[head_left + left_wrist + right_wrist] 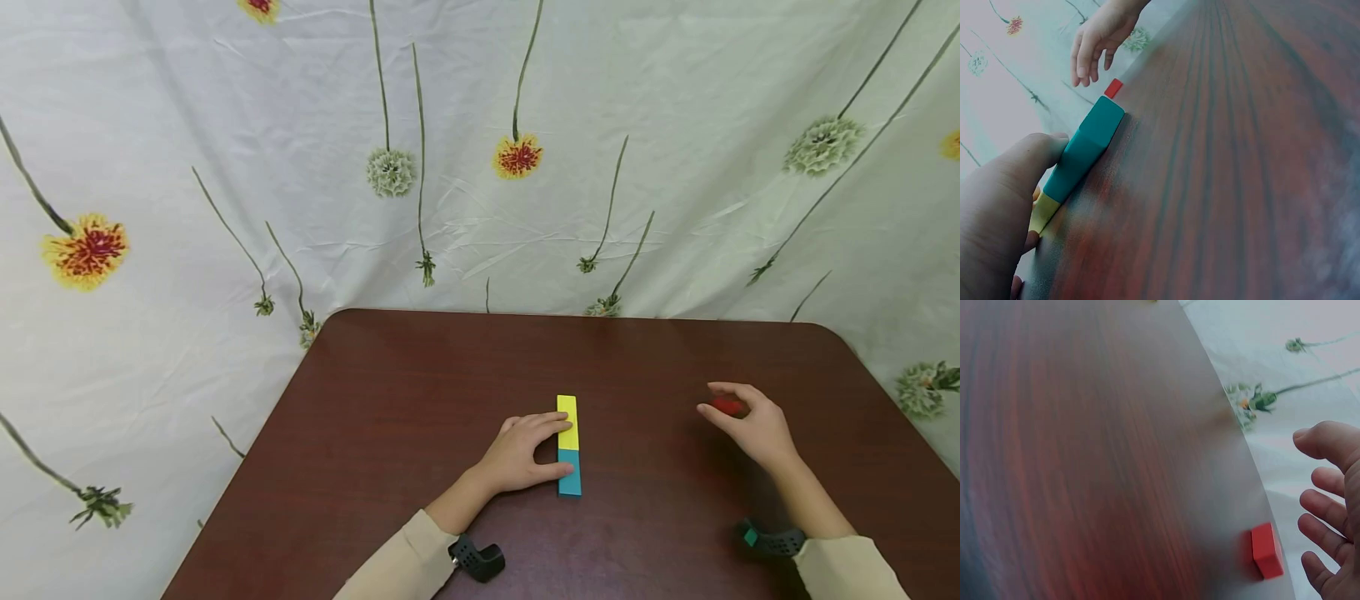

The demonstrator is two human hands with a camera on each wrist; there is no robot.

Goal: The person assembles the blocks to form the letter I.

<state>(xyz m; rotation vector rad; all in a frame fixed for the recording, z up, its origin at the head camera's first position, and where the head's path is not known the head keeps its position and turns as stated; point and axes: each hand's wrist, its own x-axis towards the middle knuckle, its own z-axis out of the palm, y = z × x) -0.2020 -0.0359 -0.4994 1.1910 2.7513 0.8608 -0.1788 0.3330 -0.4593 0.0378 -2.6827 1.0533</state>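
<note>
Surveying the bench (420, 375)
We found the left hand (517, 454) spread, touching yellow block (567, 440) and blue block (570, 485); the right hand (757, 427) hung spread near the red block (1266, 551).

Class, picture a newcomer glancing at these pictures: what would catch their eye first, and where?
Probably the yellow block and blue block, end to end on the dark table, with the left hand touching both. Next, perhaps the red block farther right, near the right hand. Behind hangs a flowered cloth.
</note>
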